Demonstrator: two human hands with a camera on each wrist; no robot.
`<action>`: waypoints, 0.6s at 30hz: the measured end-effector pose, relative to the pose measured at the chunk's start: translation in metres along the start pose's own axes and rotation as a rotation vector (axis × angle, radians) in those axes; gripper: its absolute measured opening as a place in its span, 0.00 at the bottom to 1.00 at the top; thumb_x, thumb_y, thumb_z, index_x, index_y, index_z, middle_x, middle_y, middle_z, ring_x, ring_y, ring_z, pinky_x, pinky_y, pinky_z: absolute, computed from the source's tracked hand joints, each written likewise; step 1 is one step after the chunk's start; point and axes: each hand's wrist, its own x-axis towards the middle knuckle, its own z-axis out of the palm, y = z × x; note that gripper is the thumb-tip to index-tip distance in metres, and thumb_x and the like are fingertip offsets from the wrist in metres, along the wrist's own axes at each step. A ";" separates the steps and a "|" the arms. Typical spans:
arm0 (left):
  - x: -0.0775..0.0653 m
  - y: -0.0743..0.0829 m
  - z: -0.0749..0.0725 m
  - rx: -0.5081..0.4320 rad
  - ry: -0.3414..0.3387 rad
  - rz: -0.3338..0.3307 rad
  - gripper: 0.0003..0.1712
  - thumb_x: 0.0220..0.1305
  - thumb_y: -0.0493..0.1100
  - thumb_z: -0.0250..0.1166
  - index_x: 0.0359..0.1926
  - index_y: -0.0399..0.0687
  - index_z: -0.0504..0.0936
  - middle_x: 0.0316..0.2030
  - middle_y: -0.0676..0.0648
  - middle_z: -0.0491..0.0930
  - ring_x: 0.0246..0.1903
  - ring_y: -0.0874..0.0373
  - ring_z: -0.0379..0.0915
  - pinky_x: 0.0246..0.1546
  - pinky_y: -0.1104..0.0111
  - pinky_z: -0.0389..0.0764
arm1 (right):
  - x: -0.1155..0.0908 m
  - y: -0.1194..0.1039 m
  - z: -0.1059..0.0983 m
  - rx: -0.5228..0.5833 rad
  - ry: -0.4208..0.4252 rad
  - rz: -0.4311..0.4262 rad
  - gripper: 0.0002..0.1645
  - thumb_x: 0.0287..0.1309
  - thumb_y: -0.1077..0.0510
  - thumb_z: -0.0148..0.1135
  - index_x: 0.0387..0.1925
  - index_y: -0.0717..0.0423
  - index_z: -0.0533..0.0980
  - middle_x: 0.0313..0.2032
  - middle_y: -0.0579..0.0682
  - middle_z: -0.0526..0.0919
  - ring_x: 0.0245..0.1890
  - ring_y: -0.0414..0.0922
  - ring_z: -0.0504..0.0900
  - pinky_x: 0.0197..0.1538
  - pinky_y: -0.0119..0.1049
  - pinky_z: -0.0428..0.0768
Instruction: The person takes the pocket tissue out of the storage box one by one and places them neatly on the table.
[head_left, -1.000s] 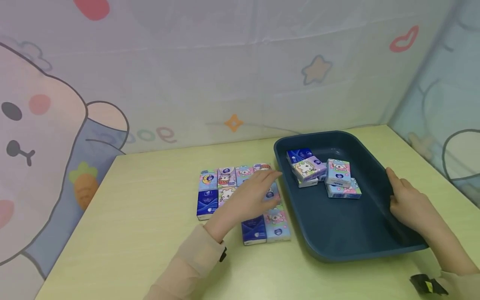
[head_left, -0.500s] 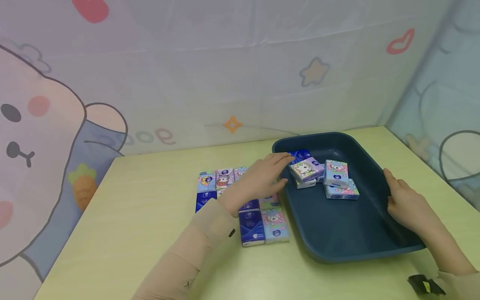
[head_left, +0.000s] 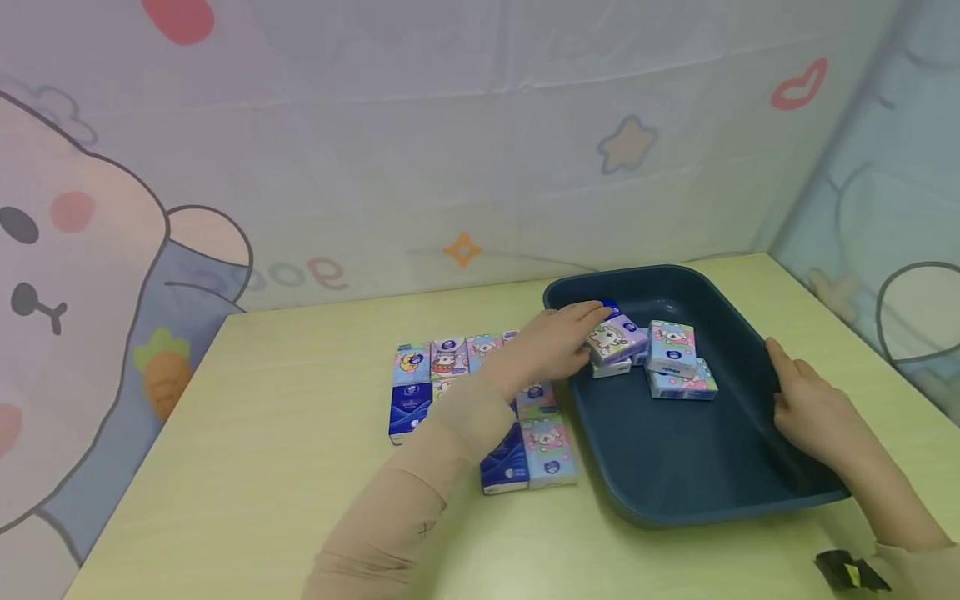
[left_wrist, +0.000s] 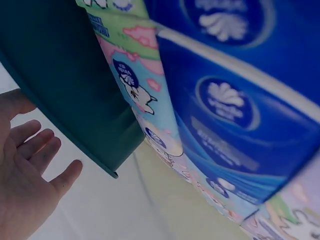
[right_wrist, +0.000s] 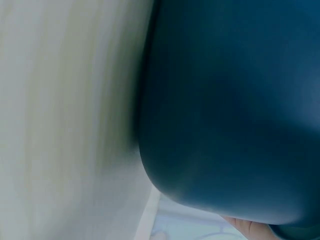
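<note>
My left hand reaches over the left rim of a dark blue plastic tray. Its fingertips overlap a purple pocket tissue pack that lies on other packs inside. In the left wrist view the fingers of that hand are loosely bent beside the rim, with nothing between them. My right hand grips the tray's right rim. Seen from the right wrist, the tray's outer wall hides most of that hand. Another tissue pack rests tilted on a lower one, near the tray's middle.
Left of the tray, several tissue packs, blue and cartoon-printed, lie in close rows on the pale wooden table; my left forearm covers some. A printed curtain hangs behind the table's back edge.
My left hand has moved right, from above the table's tissue packs to over the tray's left rim and the purple pack. The right hand keeps its place on the rim.
</note>
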 end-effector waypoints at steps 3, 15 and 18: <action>0.008 0.000 0.005 0.007 -0.022 -0.009 0.39 0.68 0.39 0.53 0.76 0.53 0.48 0.76 0.50 0.50 0.75 0.58 0.46 0.75 0.60 0.51 | 0.000 -0.001 0.000 0.001 0.003 -0.003 0.42 0.52 0.72 0.49 0.67 0.80 0.47 0.44 0.82 0.69 0.30 0.66 0.76 0.20 0.46 0.70; 0.030 0.016 0.014 0.097 -0.083 -0.032 0.49 0.63 0.40 0.62 0.76 0.58 0.41 0.77 0.55 0.43 0.76 0.61 0.37 0.75 0.57 0.48 | -0.001 -0.001 0.001 0.007 0.021 -0.009 0.42 0.52 0.72 0.49 0.68 0.80 0.48 0.43 0.81 0.69 0.28 0.63 0.76 0.21 0.46 0.69; 0.034 0.020 0.017 0.118 -0.106 -0.036 0.49 0.65 0.38 0.60 0.77 0.60 0.39 0.77 0.56 0.40 0.76 0.61 0.35 0.75 0.56 0.49 | 0.000 -0.001 0.001 0.006 0.026 -0.013 0.42 0.51 0.72 0.49 0.67 0.80 0.48 0.42 0.81 0.70 0.29 0.64 0.76 0.21 0.47 0.70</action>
